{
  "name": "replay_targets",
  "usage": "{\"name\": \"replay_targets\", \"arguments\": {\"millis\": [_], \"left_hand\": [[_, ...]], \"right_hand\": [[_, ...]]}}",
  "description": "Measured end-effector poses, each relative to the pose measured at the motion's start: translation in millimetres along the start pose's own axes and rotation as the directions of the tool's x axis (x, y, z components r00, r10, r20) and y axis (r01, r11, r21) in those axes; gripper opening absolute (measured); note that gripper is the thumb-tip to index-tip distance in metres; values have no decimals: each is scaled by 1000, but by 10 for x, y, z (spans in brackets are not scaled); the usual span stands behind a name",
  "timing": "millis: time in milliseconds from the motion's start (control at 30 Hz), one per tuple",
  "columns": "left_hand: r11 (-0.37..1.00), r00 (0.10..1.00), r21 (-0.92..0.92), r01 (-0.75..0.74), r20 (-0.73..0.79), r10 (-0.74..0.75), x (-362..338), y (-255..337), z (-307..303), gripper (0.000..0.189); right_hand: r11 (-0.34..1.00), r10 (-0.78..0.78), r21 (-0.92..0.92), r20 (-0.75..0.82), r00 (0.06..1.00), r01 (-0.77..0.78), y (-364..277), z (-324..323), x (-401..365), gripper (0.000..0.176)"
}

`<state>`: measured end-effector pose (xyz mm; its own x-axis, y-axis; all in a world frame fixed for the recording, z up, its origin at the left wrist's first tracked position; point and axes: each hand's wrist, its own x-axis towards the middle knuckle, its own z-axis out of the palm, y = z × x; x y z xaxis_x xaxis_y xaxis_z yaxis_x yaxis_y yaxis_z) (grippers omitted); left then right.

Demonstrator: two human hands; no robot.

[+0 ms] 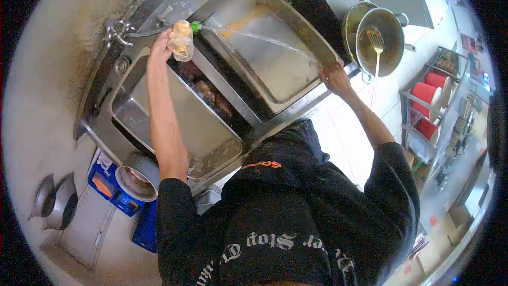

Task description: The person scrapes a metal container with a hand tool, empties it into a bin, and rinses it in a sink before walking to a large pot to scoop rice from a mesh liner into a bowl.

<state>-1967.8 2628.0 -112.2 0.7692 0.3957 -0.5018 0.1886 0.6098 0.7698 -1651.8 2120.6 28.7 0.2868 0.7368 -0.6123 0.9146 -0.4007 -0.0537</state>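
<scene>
A crumpled, translucent wrapped nozzle (182, 41) with a green tip sits in my left hand (162, 46), at the end of a hose from the tap. Water jets from it to the right, over a large rectangular metal tray (270, 92) that lies tilted across the sink. At the tray's right rim is my right hand (334, 78), its fingers curled on the edge. Some yellowish residue shows in the tray's far part.
Another metal tray (185, 116) lies at the left of the sink. Two pans (391, 55), one with a slotted spatula (375, 42), are at the right. A pot (137, 182) stands lower left. Red containers (425, 97) sit on a rack at the far right.
</scene>
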Motion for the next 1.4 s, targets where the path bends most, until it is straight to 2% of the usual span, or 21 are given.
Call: {"name": "replay_targets", "arguments": {"millis": [67, 167, 200, 267, 300, 367, 433, 467, 567, 633, 767, 833, 900, 933, 1000, 1033, 1100, 1167, 1233, 1267, 1400], "left_hand": [[965, 982, 199, -170, 115, 149, 137, -64, -140, 22], [865, 930, 364, -346, 252, 266, 213, -72, -106, 23], [751, 958, 595, -286, 160, 238, 134, 57, 128, 23], [575, 971, 793, -199, 79, 227, 118, 105, 203, 23], [657, 974, 738, -154, 0, 228, 65, 187, 365, 23], [987, 968, 138, -80, -225, 110, -208, 431, 827, 22], [956, 940, -267, -118, -340, 21, -436, 689, 1222, 21], [930, 933, -354, -97, -357, -39, -411, 689, 1226, 19], [943, 893, -247, -222, -439, 96, 21, 292, 871, 18], [946, 871, -270, -182, -490, 27, 25, 282, 852, 20], [831, 884, -430, -352, -444, 144, 206, 251, 879, 23], [879, 853, -335, -339, -504, 137, 379, 139, 813, 24], [875, 883, -347, -338, -439, 167, 321, 254, 895, 23], [867, 910, -377, -326, -372, 180, 294, 328, 911, 23], [876, 904, -363, -319, -393, 167, 370, 355, 826, 22], [875, 898, -375, -306, -420, 134, 395, 314, 819, 21], [857, 909, -400, -324, -382, 165, 338, 350, 925, 25], [841, 874, -385, -381, -447, 191, 622, 118, 630, 30], [850, 866, -377, -367, -473, 165, 797, -7, 407, 31], [864, 857, -366, -347, -497, 134, 848, -26, 392, 32], [764, 957, -598, -241, -279, 83, 712, 216, 623, 33]], "right_hand": [[976, -216, -81, -332, 918, 200, 46, 60, -93, 30], [961, -268, -143, -296, 917, 235, 103, -342, -56, 38], [956, -290, -144, -355, 889, 255, 235, -188, 39, 48], [967, -254, -93, -353, 901, 236, 237, -156, 226, 46], [974, -224, -53, -349, 910, 219, 234, -151, 279, 45], [978, -203, -37, -375, 905, 204, 223, -235, 309, 50], [977, -200, -13, -389, 899, 212, 191, -326, 338, 61], [977, -199, -14, -399, 895, 211, 215, -312, 376, 61], [977, -171, 38, -442, 880, 209, 342, -190, 609, 70], [997, 46, 68, -133, 990, -37, 403, -137, 840, 72], [981, 26, -185, -205, 978, -65, 405, -10, 1640, 71], [990, 141, 6, -250, 958, -144, 148, -170, 1722, 63], [996, 92, 26, -221, 971, -88, 83, -215, 1608, 59], [988, -16, -148, -399, 917, -47, 45, -137, 1470, 59], [982, -139, -169, -368, 920, 81, -50, -129, 1176, 65], [989, -145, 9, -203, 969, 150, -110, -245, 931, 67], [924, -145, 370, 115, 983, 93, -300, -515, 410, 71], [940, -340, 118, 215, 916, 321, -311, -290, 109, 72], [852, -522, -56, -40, 852, 520, -359, -215, -195, 58], [810, -584, -148, -285, 760, 567, -299, 25, -136, 37], [798, -602, -161, -282, 747, 581, -282, 122, -15, 23]]}}
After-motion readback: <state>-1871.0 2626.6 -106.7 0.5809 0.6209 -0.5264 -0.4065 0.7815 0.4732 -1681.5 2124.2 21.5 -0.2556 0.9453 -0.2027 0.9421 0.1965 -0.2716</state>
